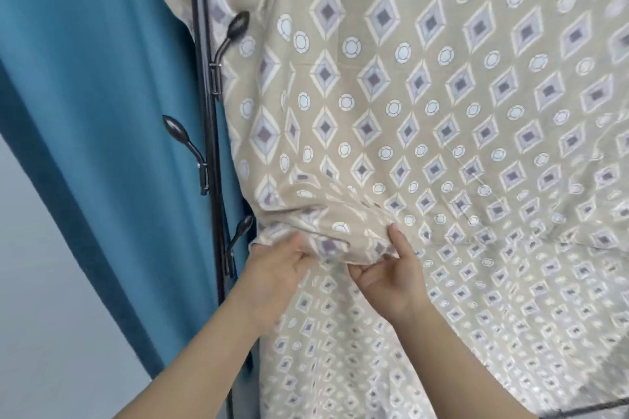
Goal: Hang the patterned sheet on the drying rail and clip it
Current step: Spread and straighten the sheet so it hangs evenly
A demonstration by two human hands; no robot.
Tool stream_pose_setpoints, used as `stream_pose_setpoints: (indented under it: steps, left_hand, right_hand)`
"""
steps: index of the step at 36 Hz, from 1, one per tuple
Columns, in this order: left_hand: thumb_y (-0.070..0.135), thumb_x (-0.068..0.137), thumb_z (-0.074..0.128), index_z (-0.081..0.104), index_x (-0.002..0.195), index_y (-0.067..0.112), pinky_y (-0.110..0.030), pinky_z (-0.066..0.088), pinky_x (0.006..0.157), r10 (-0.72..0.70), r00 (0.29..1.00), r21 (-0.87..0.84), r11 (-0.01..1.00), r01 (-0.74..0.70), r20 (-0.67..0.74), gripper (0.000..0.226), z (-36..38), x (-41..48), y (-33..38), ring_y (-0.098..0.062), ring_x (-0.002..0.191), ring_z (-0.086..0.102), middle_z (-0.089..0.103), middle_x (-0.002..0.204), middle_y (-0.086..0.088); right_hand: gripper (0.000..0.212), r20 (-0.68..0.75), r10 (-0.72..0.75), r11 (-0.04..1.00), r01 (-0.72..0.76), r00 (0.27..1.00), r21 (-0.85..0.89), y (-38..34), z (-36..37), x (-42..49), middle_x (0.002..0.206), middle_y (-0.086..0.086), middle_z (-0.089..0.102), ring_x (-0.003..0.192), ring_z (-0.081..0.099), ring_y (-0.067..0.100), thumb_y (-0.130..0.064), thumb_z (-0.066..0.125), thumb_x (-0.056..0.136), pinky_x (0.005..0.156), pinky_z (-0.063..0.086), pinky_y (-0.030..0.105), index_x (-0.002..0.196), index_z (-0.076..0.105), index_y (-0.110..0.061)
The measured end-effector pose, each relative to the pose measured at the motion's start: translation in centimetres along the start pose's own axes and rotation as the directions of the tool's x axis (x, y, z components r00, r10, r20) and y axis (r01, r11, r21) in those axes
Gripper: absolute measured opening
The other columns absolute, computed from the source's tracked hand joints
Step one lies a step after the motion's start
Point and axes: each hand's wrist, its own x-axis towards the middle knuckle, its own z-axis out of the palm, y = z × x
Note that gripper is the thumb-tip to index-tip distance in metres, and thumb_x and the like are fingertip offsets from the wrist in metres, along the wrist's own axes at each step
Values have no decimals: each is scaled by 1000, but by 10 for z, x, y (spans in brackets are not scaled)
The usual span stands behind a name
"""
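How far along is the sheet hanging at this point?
Done: the patterned sheet already drapes from above. In hand: the left hand and right hand grip a bunched fold beside the black stand. Left: smoothing that fold and clipping; no clip is visible.

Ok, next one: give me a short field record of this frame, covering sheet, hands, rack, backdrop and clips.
sheet: patterned sheet hangs spread, filling most of the view; top edge out of frame
fold: bunched fold at its lower left edge
left hand: left hand grips the fold's left end
right hand: right hand pinches the fold's right end, forefinger up against the cloth
rack: black pole with three knobbed hooks, left of the sheet
backdrop: blue curtain behind the pole
clips: none visible
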Motion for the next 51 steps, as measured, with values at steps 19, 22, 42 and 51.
stream_pose_setpoints:
  steps: [19,22,42,51]
  left_hand:
    - [10,68,69,68,92,13,-28,53,71,171,968,507,860,-54,-186,24,-3,2,12,-20,82,68,72,85,-5]
    - [2,86,55,61,96,23,-21,48,69,281,958,775,616,-140,-51,24,15,9,17,-17,89,62,64,88,5]
    - [55,82,55,51,119,20,-48,37,102,-44,993,177,982,63,-111,51,82,46,104,-26,107,57,60,111,-8]
    - [5,84,61,61,105,13,-31,58,63,407,913,174,902,-396,-31,22,112,45,130,-15,72,69,71,85,-1]
  right_hand:
    - [30,-17,-131,991,131,991,-21,0,-9,-5,88,9,73,78,72,28,-38,58,79,83,51,42,90,70,-12]
    - [55,62,-113,975,123,992,-188,1,4,-12,106,11,71,99,67,28,-53,55,71,88,50,43,108,69,-15]
    - [53,339,-100,992,119,935,-35,-38,61,-41,51,4,65,47,66,18,-11,86,1,43,52,24,51,70,-3]
    - [48,396,15,954,106,918,-280,-39,42,-25,80,14,68,77,65,27,-22,84,37,83,45,40,79,73,-1]
